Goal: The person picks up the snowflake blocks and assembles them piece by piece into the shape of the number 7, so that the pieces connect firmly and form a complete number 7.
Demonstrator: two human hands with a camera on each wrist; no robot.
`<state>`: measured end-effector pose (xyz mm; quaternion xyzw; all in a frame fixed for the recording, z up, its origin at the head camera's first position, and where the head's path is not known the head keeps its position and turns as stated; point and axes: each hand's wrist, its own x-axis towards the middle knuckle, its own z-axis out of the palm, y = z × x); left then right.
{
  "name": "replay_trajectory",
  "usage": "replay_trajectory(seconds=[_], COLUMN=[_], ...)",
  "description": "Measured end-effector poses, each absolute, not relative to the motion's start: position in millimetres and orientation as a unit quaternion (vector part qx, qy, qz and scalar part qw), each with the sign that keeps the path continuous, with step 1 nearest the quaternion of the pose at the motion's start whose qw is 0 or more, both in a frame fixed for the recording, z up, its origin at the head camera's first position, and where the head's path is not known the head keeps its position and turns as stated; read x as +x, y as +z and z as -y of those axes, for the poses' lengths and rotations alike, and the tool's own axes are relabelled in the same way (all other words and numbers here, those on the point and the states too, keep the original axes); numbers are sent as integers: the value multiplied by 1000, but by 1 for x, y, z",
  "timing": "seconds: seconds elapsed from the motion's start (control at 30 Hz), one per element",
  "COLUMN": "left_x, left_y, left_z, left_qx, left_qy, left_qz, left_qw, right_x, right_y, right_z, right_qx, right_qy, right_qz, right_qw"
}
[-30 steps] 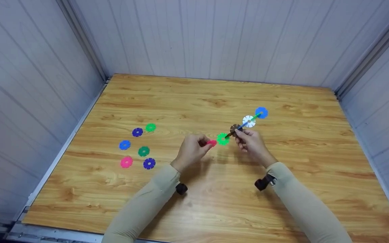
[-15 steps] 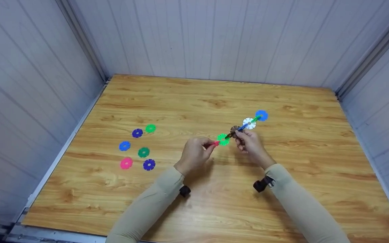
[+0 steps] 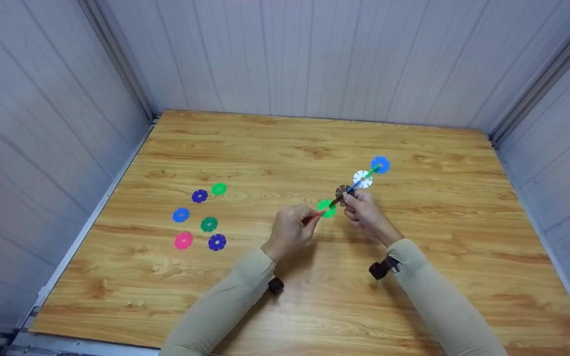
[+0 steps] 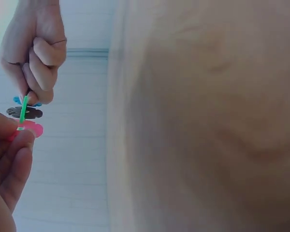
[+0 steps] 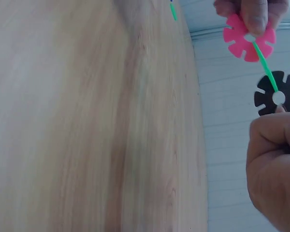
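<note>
My left hand [image 3: 292, 230] pinches a pink notched disc [image 5: 236, 43] between thumb and fingers. That disc meets the edge of a bright green notched disc [image 3: 327, 208], the near-left end of a chain of interlocking discs. Seen from the right wrist, the green disc, edge-on, spans from the pink disc to a black notched disc [image 5: 266, 99]. Farther along the chain come a brown disc [image 3: 343, 192], a white disc [image 3: 362, 179] and a blue disc [image 3: 380, 164], with others edge-on between them. My right hand [image 3: 371, 217] grips the chain by its dark discs, fingers curled.
On the wood-grain table [image 3: 438, 296] to the left lie several loose notched discs, among them a pink one [image 3: 183, 241], a dark green one [image 3: 209, 224] and a purple one [image 3: 217, 242]. Pale panel walls [image 3: 285, 59] enclose the table at the back and sides.
My left hand has moved right, bringing the pink disc from beside the green disc to its edge. My right hand and the chain have stayed nearly in place.
</note>
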<state>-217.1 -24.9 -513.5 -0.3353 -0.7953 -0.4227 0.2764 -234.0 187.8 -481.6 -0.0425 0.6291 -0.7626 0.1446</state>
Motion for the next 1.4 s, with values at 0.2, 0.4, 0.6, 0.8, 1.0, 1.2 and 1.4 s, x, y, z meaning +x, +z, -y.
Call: replay_trajectory(seconds=[0.2, 0.4, 0.6, 0.8, 1.0, 1.2, 1.4], left_x=[-217, -216, -213, -212, -213, -212, -214], left_y=[-512, -511, -515, -516, -511, -507, -500], left_z=[19, 17, 14, 11, 14, 29, 76], left_qx=[-309, -293, -307, -299, -290, -316, -278], left_qy=[-447, -480, -466, -462, -465, -458, -409], left_qz=[796, 785, 782, 788, 804, 818, 869], left_qw=[268, 261, 278, 277, 231, 145, 18], right_x=[-233, -228, -222, -221, -224, -227, -228], right_y=[-478, -480, -484, -479, -480, -487, -489], right_z=[-192, -185, -176, -175, -177, -180, -186], right_qx=[-51, -81, -86, -65, -82, -105, -108], right_qy=[-754, -697, -705, -706, -677, -652, -651], right_qz=[-643, -698, -688, -686, -718, -741, -737], right_qw=[123, 143, 148, 161, 140, 124, 143])
